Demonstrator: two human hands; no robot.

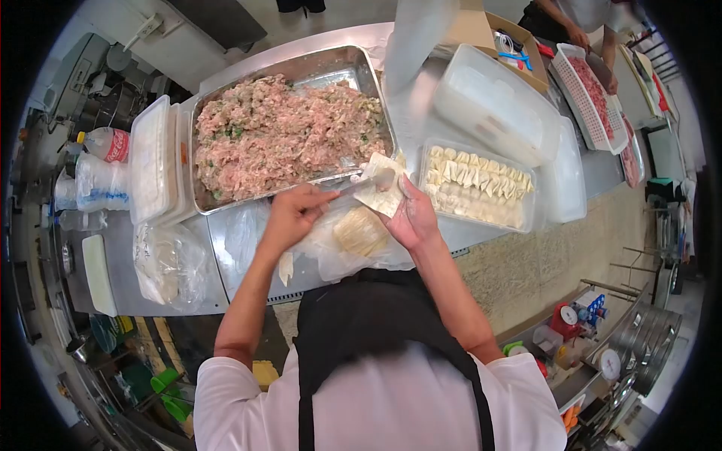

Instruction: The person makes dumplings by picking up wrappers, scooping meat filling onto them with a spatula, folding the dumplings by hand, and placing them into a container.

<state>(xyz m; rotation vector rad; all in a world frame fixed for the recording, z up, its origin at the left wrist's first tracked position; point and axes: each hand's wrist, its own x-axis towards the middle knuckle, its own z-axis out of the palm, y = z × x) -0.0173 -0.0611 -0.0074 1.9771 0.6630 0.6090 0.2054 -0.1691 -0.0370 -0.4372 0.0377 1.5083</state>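
A square dough wrapper (376, 197) lies on the fingers of my right hand (415, 218), with a small lump of filling (385, 179) on it. My left hand (295, 214) is closed on a thin spatula (356, 187), whose tip reaches the wrapper. Behind my hands, a large metal tray (292, 186) holds pink minced filling (289, 135) with green bits. Below them, a stack of wrappers (361, 231) sits on a plastic bag. To the right, a clear plastic container (531, 214) holds rows of folded dumplings (481, 174).
White lidded containers (150, 161) and a plastic bag (167, 263) are at the left. Translucent tubs (500, 101) stand at the back right. Farther right, another person's hands (579, 37) are near a white basket (564, 68) of meat.
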